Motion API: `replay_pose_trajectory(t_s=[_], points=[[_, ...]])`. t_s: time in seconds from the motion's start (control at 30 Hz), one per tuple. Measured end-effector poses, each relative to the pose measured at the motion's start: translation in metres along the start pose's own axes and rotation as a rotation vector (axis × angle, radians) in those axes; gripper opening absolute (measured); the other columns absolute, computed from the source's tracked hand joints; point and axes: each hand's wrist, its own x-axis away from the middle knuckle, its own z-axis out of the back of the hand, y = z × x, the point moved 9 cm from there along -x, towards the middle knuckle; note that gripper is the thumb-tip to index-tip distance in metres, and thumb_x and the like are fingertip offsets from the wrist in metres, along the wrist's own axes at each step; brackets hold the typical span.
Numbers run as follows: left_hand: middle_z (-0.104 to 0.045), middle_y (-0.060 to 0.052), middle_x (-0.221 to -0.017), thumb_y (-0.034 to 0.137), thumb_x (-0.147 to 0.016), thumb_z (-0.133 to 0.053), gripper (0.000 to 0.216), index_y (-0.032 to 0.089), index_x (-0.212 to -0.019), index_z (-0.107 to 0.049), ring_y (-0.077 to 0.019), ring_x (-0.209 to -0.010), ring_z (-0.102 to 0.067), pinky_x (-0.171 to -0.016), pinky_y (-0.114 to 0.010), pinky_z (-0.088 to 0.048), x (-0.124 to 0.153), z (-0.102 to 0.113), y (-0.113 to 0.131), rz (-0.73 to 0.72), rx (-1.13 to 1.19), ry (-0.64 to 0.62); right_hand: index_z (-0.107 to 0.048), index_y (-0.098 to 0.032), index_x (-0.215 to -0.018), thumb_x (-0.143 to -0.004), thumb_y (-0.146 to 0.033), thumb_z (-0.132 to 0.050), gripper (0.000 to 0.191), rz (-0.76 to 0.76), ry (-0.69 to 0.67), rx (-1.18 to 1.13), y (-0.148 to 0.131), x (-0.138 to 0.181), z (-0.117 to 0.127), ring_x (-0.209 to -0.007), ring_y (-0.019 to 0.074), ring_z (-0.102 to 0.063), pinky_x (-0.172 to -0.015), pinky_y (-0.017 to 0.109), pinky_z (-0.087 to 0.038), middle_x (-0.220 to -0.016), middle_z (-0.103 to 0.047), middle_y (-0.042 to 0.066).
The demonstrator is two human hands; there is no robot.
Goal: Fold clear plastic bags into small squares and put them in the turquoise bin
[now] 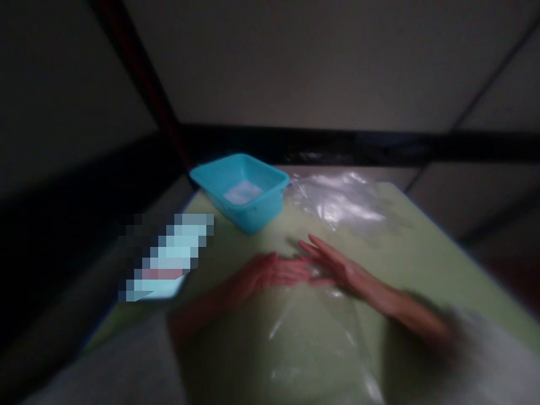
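Observation:
A clear plastic bag or sheet (312,337) lies flat on the green tabletop in front of me; which of the two it is, I cannot tell. Near its far edge, my left hand (274,271) rests with its fingers stretched out to the right. My right hand (335,265) meets it from the other side, fingers spread, the lower ones at the plastic. The fingertips of both hands come close together or overlap. Motion and dim light blur the fingers, and neither hand appears to grip anything.
Behind my left hand stands a turquoise plastic basin (253,216) with something whitish inside. More crumpled clear plastic (341,202) lies at the back of the green table (422,253). On the left edge is a pale, pixelated flat object (169,275). Walls rise behind the table.

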Motion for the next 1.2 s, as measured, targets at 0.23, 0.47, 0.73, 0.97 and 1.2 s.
replay_pose_trajectory(t_s=[0.23, 0.47, 0.73, 0.97, 1.2], points=[[-0.065, -0.018, -0.114, 0.063, -0.086, -0.037, 0.068, 0.008, -0.120, -0.057, -0.0306, -0.113, -0.057, -0.100, -0.048, -0.038, -0.002, -0.001, -0.004, -0.016, -0.007, -0.011, -0.004, -0.039, -0.146, -0.090, -0.064, -0.026, 0.066, -0.007, -0.014, 0.016, -0.005, 0.001, -0.005, -0.139, 0.0251, -0.022, -0.101, 0.048, -0.037, -0.157, -0.007, 0.003], [-0.063, -0.017, -0.119, 0.067, -0.084, -0.036, 0.071, 0.011, -0.126, -0.054, -0.0304, -0.112, -0.059, -0.099, -0.049, -0.040, 0.000, -0.003, -0.001, -0.036, -0.111, 0.023, -0.001, -0.036, -0.147, -0.092, -0.061, -0.023, 0.064, -0.009, -0.023, 0.293, -0.009, 0.004, -0.003, -0.139, 0.0245, -0.022, -0.107, 0.052, -0.029, -0.156, -0.011, 0.002], [-0.063, -0.012, -0.121, 0.058, -0.090, -0.034, 0.061, 0.012, -0.124, -0.056, -0.0293, -0.114, -0.057, -0.100, -0.046, -0.039, 0.001, -0.011, 0.009, -0.070, -0.115, -0.025, -0.012, -0.034, -0.147, -0.094, -0.055, -0.031, 0.060, 0.031, 0.021, 0.198, -0.012, 0.003, -0.003, -0.137, 0.0236, -0.027, -0.108, 0.050, -0.028, -0.154, -0.020, 0.004], [-0.065, -0.014, -0.116, 0.059, -0.089, -0.034, 0.061, 0.010, -0.111, -0.063, -0.0286, -0.110, -0.060, -0.100, -0.047, -0.040, 0.003, -0.007, 0.005, 0.006, -0.086, 0.047, -0.057, -0.023, -0.118, -0.085, -0.037, -0.059, 0.036, 0.210, 0.023, 0.452, -0.048, 0.004, -0.016, -0.121, 0.0226, -0.048, -0.101, 0.041, -0.041, -0.126, -0.054, 0.008], [-0.065, -0.009, -0.118, 0.039, -0.098, -0.016, 0.057, 0.005, -0.120, -0.057, -0.0260, -0.117, -0.055, -0.102, -0.044, -0.036, 0.007, -0.012, 0.016, 0.007, -0.075, 0.053, -0.069, -0.026, -0.085, -0.083, -0.040, -0.058, 0.018, 0.173, -0.278, 0.731, -0.034, 0.018, -0.064, -0.084, 0.0178, -0.062, -0.076, 0.031, -0.050, -0.081, -0.068, 0.001]])
